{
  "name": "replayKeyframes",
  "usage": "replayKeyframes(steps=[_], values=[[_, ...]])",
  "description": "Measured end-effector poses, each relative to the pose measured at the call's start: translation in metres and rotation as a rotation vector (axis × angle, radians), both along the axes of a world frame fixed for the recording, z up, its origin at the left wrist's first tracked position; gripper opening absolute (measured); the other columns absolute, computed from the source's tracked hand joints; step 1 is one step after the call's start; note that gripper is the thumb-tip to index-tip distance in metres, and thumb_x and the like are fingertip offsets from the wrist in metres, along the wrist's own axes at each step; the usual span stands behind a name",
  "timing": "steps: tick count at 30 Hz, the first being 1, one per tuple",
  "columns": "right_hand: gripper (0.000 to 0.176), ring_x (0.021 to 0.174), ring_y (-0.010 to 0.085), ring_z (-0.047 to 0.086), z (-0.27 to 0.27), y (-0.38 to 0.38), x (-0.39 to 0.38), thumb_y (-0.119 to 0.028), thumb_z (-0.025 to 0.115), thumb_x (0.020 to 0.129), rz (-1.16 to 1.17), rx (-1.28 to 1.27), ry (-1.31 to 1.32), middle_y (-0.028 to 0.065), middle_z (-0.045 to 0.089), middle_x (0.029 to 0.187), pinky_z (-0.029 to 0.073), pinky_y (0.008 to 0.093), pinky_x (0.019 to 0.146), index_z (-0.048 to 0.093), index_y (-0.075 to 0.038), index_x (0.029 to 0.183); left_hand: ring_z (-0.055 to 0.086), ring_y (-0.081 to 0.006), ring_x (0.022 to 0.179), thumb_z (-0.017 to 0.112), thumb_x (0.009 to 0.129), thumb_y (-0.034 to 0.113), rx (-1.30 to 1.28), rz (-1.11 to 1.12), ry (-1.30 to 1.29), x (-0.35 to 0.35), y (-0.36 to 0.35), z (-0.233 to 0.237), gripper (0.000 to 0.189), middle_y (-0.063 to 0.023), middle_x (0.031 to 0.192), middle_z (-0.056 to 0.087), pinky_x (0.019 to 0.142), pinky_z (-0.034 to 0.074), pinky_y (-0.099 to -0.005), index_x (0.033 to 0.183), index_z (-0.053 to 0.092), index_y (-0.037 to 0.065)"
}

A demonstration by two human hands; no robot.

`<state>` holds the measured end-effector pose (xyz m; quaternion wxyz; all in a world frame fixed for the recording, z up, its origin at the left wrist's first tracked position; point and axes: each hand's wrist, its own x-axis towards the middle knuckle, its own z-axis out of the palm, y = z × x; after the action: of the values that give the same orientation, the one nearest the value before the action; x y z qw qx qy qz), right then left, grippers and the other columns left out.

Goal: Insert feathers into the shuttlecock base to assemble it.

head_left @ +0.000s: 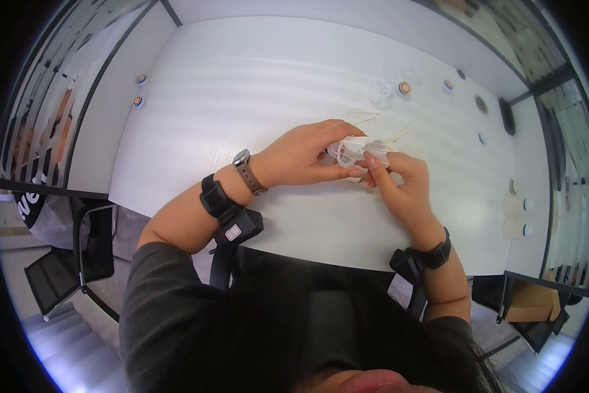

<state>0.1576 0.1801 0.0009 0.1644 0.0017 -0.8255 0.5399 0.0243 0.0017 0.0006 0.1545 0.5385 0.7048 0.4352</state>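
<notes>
A white shuttlecock [354,150] is held over the table in front of me, its feather skirt facing right. My left hand [307,154] is closed around its left side, so the cork end is mostly hidden. From the right, the fingers of my right hand [399,180] pinch the edge of the skirt. Just beyond the hands, several thin pale sticks [366,118] lie on the table; they look like bare feather shafts.
On the white table [242,78] a round cork piece [404,88] stands beside clear plastic-looking pieces [380,92]. Two more corks [138,101] sit at the left edge. Shuttlecocks [516,229] lie at the right, near a black object [506,116]. Partitions enclose the table.
</notes>
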Motion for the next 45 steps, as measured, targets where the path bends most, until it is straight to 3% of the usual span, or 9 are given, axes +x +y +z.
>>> replayKeyframes(steps=[12,25,30,45], values=[[0.026,0.053,0.0099,0.055,0.0017,-0.0014,-0.0002,-0.012,0.065,0.092,-0.001,-0.015,-0.023,0.0077,0.060,0.058,0.039,0.0254,0.051,0.067,0.003,0.071,0.064,-0.0269,0.097,0.075,0.085,0.033,0.012,0.003,-0.008,0.0000,-0.0004,-0.0032,0.048,-0.0116,0.108,0.065,0.083,0.051,-0.0345,0.122,0.060,0.005],[0.025,0.059,0.0101,0.060,0.0059,-0.0022,-0.0003,-0.014,0.063,0.096,0.034,-0.211,-0.197,0.0094,0.067,0.073,0.047,0.0237,0.056,0.070,0.007,0.086,0.063,-0.0298,0.096,0.074,0.086,0.032,0.021,-0.009,0.014,0.0016,-0.0008,-0.0068,0.049,-0.0140,0.108,0.063,0.084,0.050,-0.0368,0.123,0.058,0.004],[0.024,0.061,0.0103,0.060,0.0017,-0.0020,0.0009,-0.015,0.062,0.096,0.030,-0.236,-0.217,0.0083,0.066,0.074,0.047,0.0239,0.056,0.071,0.007,0.090,0.063,-0.0319,0.099,0.070,0.088,0.039,-0.018,-0.025,0.030,0.0011,-0.0014,-0.0022,0.050,-0.0139,0.112,0.063,0.084,0.051,-0.0382,0.121,0.057,0.004],[0.024,0.062,0.0108,0.061,0.0003,-0.0031,0.0014,-0.015,0.062,0.097,0.047,-0.242,-0.236,0.0083,0.064,0.077,0.048,0.0237,0.056,0.071,0.007,0.093,0.062,-0.0311,0.094,0.073,0.086,0.032,0.017,-0.062,0.042,0.0003,-0.0007,-0.0044,0.048,-0.0136,0.107,0.063,0.080,0.051,-0.0371,0.123,0.058,0.005]])
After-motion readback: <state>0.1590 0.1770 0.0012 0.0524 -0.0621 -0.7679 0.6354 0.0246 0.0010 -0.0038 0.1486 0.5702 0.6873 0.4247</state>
